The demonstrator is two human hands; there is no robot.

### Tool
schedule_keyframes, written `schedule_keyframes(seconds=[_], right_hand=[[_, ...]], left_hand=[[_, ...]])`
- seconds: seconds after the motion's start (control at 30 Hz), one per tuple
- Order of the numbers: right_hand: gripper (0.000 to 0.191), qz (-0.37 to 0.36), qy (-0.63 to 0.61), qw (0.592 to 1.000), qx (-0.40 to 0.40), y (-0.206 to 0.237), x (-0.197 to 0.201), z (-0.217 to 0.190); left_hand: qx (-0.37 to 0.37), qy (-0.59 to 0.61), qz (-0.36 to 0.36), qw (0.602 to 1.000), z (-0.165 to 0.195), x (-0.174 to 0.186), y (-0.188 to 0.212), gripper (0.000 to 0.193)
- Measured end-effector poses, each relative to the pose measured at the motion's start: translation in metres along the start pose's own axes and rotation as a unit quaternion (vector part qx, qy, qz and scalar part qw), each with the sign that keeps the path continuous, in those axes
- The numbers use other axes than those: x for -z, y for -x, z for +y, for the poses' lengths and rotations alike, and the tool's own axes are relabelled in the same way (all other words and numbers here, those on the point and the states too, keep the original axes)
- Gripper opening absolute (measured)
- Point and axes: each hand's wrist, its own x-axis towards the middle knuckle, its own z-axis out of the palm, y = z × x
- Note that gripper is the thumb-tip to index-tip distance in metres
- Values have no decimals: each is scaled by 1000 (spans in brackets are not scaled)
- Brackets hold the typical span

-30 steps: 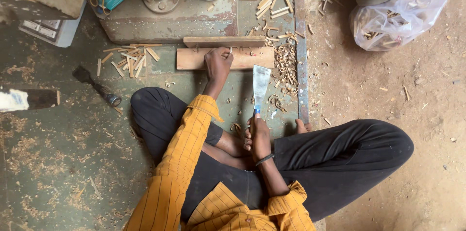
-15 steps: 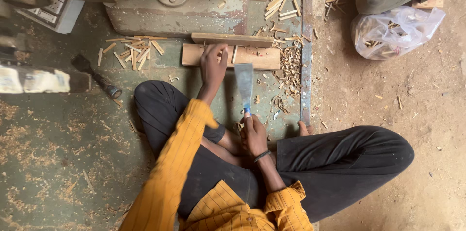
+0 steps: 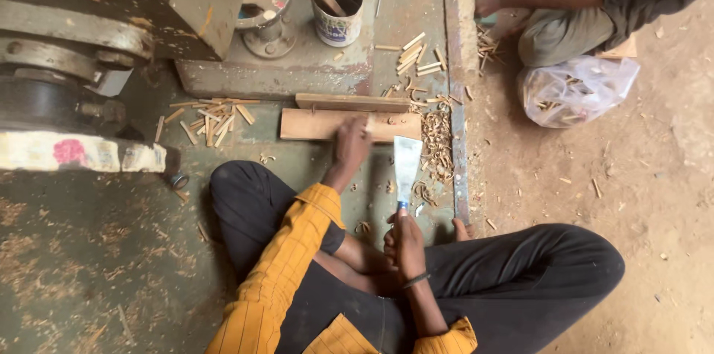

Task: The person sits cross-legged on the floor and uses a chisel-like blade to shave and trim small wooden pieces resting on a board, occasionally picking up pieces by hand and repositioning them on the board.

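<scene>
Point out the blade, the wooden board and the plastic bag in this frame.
blade (image 3: 407, 163): head view, middle of the flat metal face.
wooden board (image 3: 309, 125): head view, bare left part.
plastic bag (image 3: 576, 91): head view, middle of the crumpled clear plastic.

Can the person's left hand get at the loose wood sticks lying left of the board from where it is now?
Probably yes. The left hand rests on the wooden board, and the small sticks lie on the floor just left of it with nothing between. The right hand holds the wide blade off to the other side.
</scene>
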Motion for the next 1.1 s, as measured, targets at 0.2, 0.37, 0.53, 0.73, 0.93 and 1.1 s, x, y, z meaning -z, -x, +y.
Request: schedule_keyframes(seconds=[0.2, 0.37, 0.53, 0.73, 0.93, 1.1], right_hand=[[44, 2, -41, 999, 19, -3, 7, -5], [46, -39, -87, 995, 27, -3, 5, -6], [44, -46, -34, 998, 33, 0, 1, -6], [43, -32, -32, 999, 26, 1, 0, -10], [42, -33, -20, 999, 5, 0, -2, -10], [41, -57, 22, 998, 14, -3, -2, 1]], left_hand=[[7, 23, 50, 998, 18, 13, 8, 20], [36, -54, 55, 996, 14, 42, -2, 23], [2, -73, 55, 996, 21, 30, -8, 22], [44, -89, 25, 995, 20, 26, -5, 21], [-17, -116, 36, 992, 11, 23, -4, 18], [142, 32, -24, 989, 6, 35, -6, 29]])
